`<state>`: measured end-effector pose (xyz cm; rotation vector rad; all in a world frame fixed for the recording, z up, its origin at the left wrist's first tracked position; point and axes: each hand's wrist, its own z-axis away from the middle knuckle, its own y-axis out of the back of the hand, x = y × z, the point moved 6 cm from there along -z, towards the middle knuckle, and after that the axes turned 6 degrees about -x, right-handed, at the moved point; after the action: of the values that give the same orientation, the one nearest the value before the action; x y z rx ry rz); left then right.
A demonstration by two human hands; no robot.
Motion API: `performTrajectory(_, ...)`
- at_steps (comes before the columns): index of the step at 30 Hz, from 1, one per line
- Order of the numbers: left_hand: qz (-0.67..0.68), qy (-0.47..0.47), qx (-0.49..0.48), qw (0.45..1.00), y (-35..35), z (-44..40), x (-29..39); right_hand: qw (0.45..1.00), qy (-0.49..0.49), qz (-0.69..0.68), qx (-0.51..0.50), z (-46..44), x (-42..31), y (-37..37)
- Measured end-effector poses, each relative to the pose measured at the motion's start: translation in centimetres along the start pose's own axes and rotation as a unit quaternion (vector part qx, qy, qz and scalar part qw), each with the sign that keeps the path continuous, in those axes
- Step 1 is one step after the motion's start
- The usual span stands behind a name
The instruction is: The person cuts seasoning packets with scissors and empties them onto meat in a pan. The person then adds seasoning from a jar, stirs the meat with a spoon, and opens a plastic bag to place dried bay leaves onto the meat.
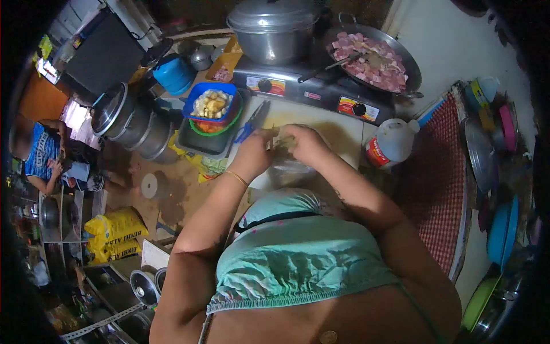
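Observation:
Both of my hands meet over the white counter top, close to its front edge. My left hand (257, 150) and my right hand (307, 143) pinch the gathered top of a clear plastic bag (288, 171), which hangs between them; its contents are hard to make out. Blue-handled scissors (245, 133) lie left of my left hand. Beyond them a blue basket (201, 114) of pale peeled pieces rests on a green-rimmed one (220, 131), over a grey tray (200, 141). A white jug (392, 143) stands to the right of my right hand.
A gas stove (309, 86) at the back carries a large lidded pot (274, 34) and a wok (413, 63) of cut meat with a ladle. Stacked metal pots (129, 123) stand left. A person in a blue shirt (44, 150) is at far left. A checkered cloth (431, 189) hangs right.

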<state>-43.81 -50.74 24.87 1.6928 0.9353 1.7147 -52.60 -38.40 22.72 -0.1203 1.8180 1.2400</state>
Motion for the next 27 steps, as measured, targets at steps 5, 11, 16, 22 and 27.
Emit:
performTrajectory(5, -0.028, 0.025, -0.029, 0.999, 0.4, 0.4, 0.7, 1.000, 0.015, 0.014, -0.019, 0.6, 0.5, -0.4)
performTrajectory(11, -0.029, 0.005, -0.029, 0.999, 0.2, 0.6, -0.4, 0.995, -0.031, -0.088, -0.028, 0.6, 2.6, -0.9)
performTrajectory(16, 0.007, -0.004, -0.026, 1.000, 0.5, 0.4, -1.0, 0.969, -0.113, -0.220, -0.011, 1.6, 1.6, 1.7)
performTrajectory(22, 0.026, -0.026, -0.022, 0.999, 0.3, -0.4, -1.1, 0.916, -0.108, -0.381, 0.069, 0.6, 4.2, 0.1)
performTrajectory(27, 0.041, -0.009, -0.027, 0.999, 0.1, -0.8, -1.3, 0.936, -0.106, -0.330, -0.065, 1.1, 1.2, 1.3)
